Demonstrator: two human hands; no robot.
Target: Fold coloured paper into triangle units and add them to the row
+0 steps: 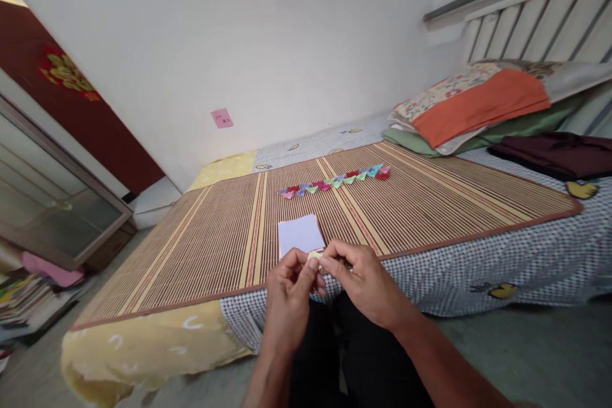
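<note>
Between my two hands is a small piece of pale yellow paper point(314, 255), mostly covered by the fingers. My left hand point(292, 284) pinches it from the left, thumb on top. From the other side, the thumb and fingertips of my right hand point(356, 271) are closed on its right edge. Just beyond the hands, a stack of pale lilac paper sheets point(300, 234) lies on the striped mat. Farther back, small folded paper pieces point(335, 183) in red, green, pink, blue and purple lie in a long row.
The striped mat point(215, 248) covers a bed with a checked sheet point(430, 280). Pillows point(482, 105) and a dark folded cloth point(554, 154) lie at the right. A pink note point(222, 118) is on the wall. A glass-fronted cabinet point(52, 185) stands at left.
</note>
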